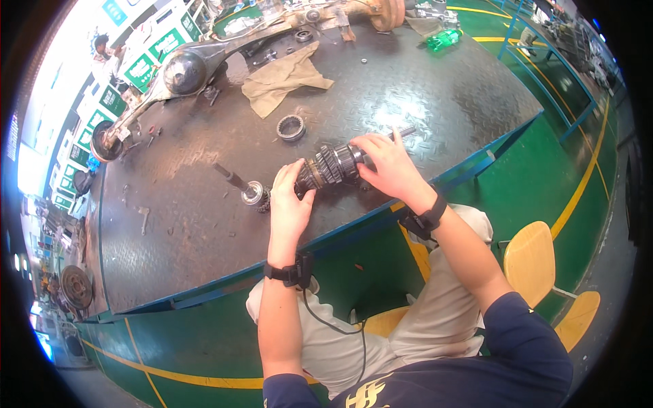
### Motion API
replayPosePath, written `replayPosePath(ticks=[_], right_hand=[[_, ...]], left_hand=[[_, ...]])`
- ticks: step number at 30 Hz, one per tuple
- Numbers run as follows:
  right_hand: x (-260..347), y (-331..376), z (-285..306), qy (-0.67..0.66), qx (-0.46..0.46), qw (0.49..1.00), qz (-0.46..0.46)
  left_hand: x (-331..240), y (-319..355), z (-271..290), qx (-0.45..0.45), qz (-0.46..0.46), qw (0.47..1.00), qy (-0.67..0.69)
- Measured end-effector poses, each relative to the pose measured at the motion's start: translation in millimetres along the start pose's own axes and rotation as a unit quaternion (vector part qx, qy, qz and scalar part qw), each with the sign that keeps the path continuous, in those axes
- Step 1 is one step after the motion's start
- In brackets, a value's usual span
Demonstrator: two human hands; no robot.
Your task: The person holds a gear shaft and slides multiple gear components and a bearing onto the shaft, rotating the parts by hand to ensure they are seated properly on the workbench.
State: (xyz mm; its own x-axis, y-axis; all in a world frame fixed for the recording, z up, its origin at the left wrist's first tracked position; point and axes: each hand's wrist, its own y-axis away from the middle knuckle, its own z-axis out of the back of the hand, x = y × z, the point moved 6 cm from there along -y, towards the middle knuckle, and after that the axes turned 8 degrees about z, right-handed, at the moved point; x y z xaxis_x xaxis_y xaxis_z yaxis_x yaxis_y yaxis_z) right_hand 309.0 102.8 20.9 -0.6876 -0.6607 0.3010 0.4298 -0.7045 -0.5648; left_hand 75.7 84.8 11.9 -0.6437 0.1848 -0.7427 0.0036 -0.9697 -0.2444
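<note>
head view: both hands' fingers (299, 178) curled around gear shaft (330, 168), its middle partly hidden beneath right hand (388, 166)

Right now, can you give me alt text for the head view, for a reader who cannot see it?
A seated person grips a gear shaft lying on a dark metal workbench, left hand at one end and right hand at the other. A loose gear ring, a tan rag and a long axle lie farther back.
</note>
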Motion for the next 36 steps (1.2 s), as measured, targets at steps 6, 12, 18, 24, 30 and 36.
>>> replayPosePath(ticks=[6, 12, 18, 24, 30, 36], right_hand=[[-34.0, 6.8, 16.7, 0.047, -0.032, 0.995, -0.086], [-45.1, 10.9, 21.2, 0.084, -0.057, 0.987, -0.121], [-5.6, -1.5, 5.9, 0.031, -0.037, 0.999, -0.025], [-8.6, -2.5, -0.4, 0.014, -0.038, 0.999, -0.029], [-9.7, -1.4, -7.6, 0.006, -0.033, 0.999, -0.018], [-26.9, 4.0, 6.0, 0.046, -0.055, 0.994, -0.081]], left_hand=[[-1.5, -1.3, 0.8, 0.007, 0.007, 1.000, 0.001], [-2.0, -1.7, 0.7, -0.019, -0.021, 0.999, -0.024], [1.4, 0.5, 0.1, -0.014, -0.010, 1.000, -0.025], [0.2, -0.6, 0.2, -0.011, -0.009, 1.000, -0.019], [-0.9, -0.5, 0.0, -0.009, -0.007, 1.000, -0.015], [-3.1, 0.4, 2.3, -0.007, -0.006, 1.000, -0.008]])
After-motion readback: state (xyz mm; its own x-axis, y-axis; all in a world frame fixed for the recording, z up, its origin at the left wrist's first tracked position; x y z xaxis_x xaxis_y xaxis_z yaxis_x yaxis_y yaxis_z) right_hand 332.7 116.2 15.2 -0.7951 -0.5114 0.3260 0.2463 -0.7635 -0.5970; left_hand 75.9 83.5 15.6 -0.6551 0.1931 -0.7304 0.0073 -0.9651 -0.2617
